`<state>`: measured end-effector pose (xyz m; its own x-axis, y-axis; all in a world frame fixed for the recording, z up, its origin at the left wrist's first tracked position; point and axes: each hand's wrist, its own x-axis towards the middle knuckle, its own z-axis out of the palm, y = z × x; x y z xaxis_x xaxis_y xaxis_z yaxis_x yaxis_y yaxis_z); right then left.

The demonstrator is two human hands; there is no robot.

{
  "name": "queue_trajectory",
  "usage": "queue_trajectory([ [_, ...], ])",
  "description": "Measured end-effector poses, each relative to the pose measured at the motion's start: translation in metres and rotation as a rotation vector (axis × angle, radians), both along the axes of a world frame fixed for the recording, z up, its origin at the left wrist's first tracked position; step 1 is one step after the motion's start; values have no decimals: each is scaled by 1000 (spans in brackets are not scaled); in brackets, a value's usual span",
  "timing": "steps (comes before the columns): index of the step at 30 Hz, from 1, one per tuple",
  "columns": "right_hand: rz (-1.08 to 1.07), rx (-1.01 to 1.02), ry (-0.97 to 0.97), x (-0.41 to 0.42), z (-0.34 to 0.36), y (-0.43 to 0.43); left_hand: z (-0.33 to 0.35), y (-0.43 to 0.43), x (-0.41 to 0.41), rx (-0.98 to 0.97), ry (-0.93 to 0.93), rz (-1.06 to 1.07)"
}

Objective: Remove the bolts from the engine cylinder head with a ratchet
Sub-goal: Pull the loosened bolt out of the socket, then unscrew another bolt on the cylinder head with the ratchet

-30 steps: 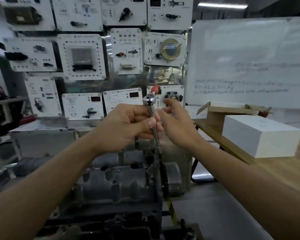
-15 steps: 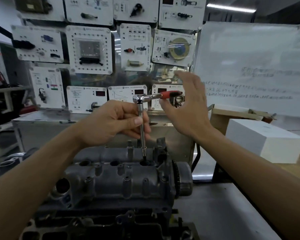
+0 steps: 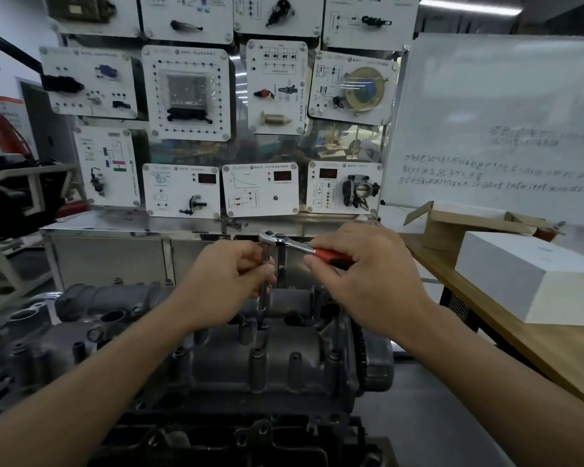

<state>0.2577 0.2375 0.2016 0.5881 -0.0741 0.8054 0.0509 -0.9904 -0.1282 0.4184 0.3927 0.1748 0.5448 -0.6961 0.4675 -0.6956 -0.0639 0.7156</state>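
The grey engine cylinder head (image 3: 236, 362) fills the lower middle of the head view. A ratchet (image 3: 285, 241) with a chrome head and a red handle stands over it on a long extension bar (image 3: 263, 299) that drops into a hole in the head. My left hand (image 3: 228, 284) grips the extension bar just below the ratchet head. My right hand (image 3: 364, 278) holds the red handle, which points right. The bolt under the socket is hidden.
A wooden table (image 3: 520, 335) at the right carries a white box (image 3: 533, 278) and an open cardboard box (image 3: 466, 224). Behind the engine stands a metal cabinet (image 3: 115, 254) with training panels (image 3: 186, 92); a whiteboard (image 3: 506, 123) is at the back right.
The ratchet and extension came down and the socket went into the cylinder head. My right hand, open beside the handle half a second ago, has closed round the red handle.
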Motion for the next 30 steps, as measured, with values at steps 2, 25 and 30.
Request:
queue_trajectory([
  [2, 3, 28, -9, 0, 0, 0, -2, -2, -4, -42, -14, 40],
  [25, -54, 58, 253, -16, 23, 48, -9, -8, -15, -168, -80, 196],
  [30, -64, 73, 240, -15, 24, 50, -12, -7, -11, -174, -79, 228],
])
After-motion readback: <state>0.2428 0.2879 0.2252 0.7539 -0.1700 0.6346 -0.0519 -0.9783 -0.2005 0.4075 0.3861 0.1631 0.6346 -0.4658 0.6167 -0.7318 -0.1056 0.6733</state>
